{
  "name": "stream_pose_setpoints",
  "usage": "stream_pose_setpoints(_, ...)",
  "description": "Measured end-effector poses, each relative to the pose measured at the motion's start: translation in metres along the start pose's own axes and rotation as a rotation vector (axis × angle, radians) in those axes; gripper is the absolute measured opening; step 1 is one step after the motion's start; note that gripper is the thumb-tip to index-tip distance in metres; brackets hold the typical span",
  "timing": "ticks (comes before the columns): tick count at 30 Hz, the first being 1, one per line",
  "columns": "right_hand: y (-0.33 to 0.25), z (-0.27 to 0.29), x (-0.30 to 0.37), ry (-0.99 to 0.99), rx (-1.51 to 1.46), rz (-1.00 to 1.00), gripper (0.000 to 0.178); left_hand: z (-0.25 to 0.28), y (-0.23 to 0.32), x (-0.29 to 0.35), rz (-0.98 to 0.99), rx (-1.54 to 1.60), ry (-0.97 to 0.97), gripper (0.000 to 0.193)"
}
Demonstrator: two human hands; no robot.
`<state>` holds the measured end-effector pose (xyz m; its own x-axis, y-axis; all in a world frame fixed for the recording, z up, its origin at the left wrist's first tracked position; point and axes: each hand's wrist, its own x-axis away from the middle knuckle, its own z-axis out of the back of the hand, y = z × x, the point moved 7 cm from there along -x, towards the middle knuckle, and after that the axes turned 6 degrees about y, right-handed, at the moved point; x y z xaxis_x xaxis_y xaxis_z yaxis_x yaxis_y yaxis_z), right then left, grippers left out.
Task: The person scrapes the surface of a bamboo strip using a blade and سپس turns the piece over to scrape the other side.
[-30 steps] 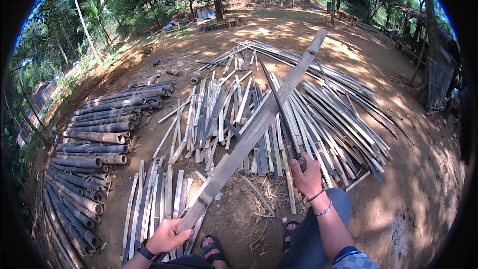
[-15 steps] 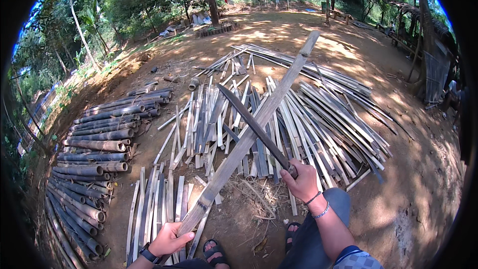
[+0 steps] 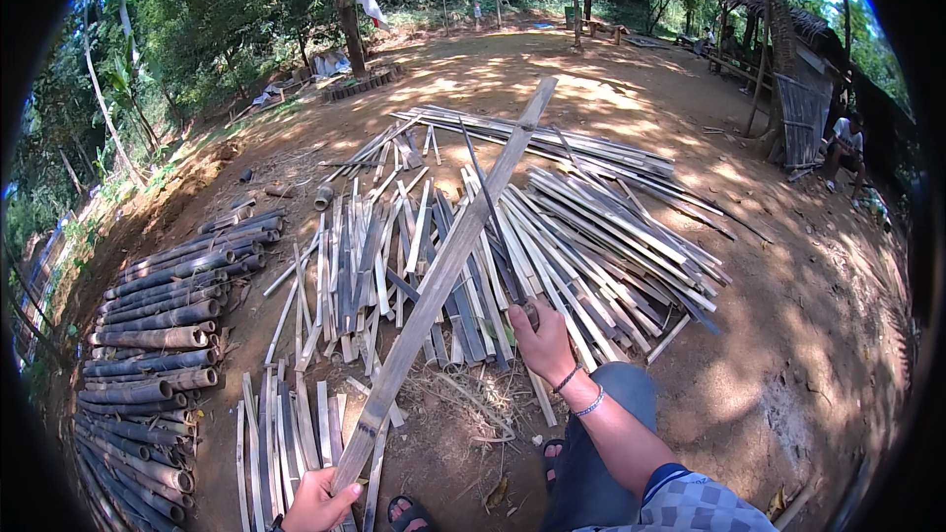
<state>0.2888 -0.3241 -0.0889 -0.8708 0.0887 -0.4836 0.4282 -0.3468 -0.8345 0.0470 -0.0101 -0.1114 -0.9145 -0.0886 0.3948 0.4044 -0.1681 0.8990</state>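
Note:
My left hand (image 3: 320, 500) is closed round the lower end of a long split bamboo strip (image 3: 448, 271), which slants up and away to the right. A dark node mark shows low on the strip. My right hand (image 3: 543, 340) grips the handle of a machete (image 3: 496, 217), its dark, narrow blade pointing up and away. The blade's upper part crosses the strip in the picture; whether they touch I cannot tell. Beneath both lies a spread pile of split bamboo strips (image 3: 611, 236), pale and dark, and a smaller bundle of strips (image 3: 286, 424) lies beside my left hand.
Dark whole bamboo poles (image 3: 148, 335) are stacked at the left. Dry shavings (image 3: 473, 404) litter the ground before my feet. A person (image 3: 845, 148) sits near a thatched shelter (image 3: 803, 103) at the far right. A red and white flag (image 3: 369, 2) stands by a tree.
The machete blade has turned to point more nearly straight ahead, with less of its flat side showing. The view has shifted right, and both hands stay closed on what they hold.

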Motion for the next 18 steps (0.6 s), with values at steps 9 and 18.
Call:
stream_pose_setpoints(9, -0.033, -0.029, -0.005, -0.045, -0.397, -0.035, 0.033, -0.037, 0.026, -0.036, -0.107, -0.050, -0.082, 0.028)
stream_pose_setpoints(18, -0.025, -0.045, 0.003, 0.051, -0.972, -0.322, 0.022, -0.058, 0.023, -0.060, -0.019, -0.156, -0.091, 0.030)
